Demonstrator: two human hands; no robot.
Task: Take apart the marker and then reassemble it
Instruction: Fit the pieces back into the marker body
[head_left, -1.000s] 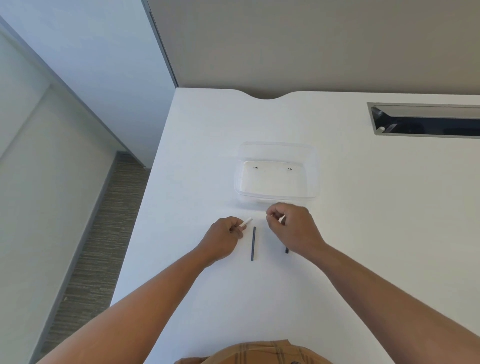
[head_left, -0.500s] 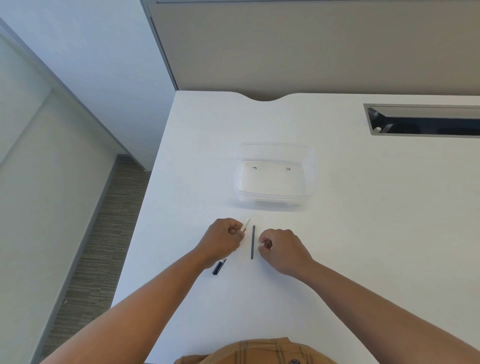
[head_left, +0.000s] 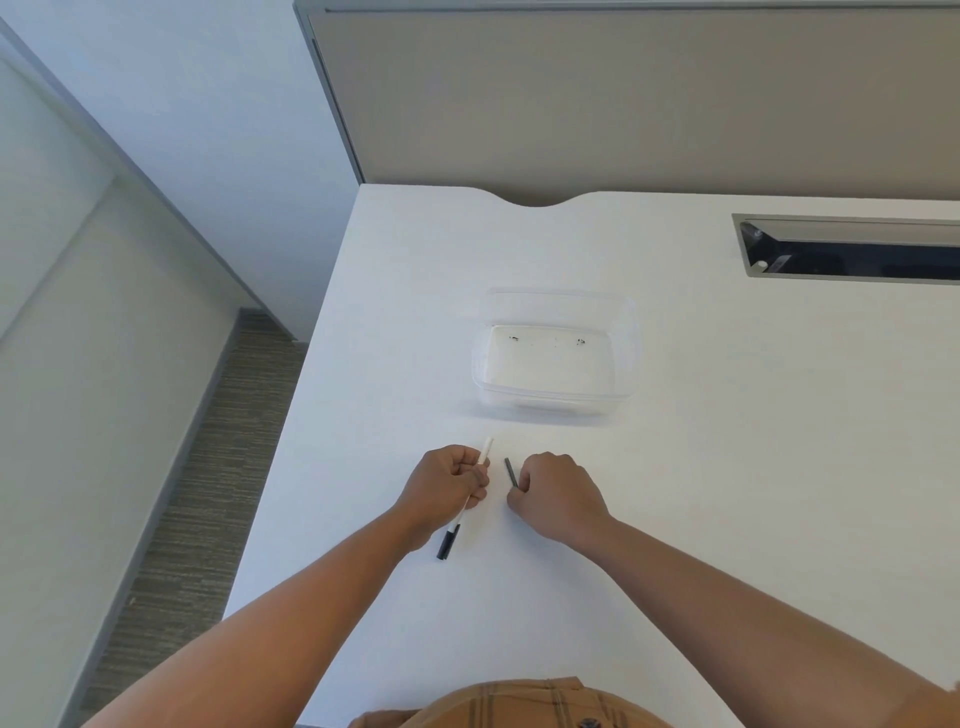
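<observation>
My left hand is closed around the white marker barrel, which slants across the table. The barrel's white end sticks out above my fingers, and its black capped end shows below my wrist. My right hand is closed on the dark ink rod. Only the rod's upper part shows past my fingers, a short way right of the barrel and apart from it.
A clear plastic container stands on the white table just beyond my hands. A grey cable slot is set into the table at the far right. The table's left edge drops to the carpeted floor.
My right hand came left from above the rod and closed on it, lifting its lower end off the table. The left hand tilted the barrel, so its black end now shows.
</observation>
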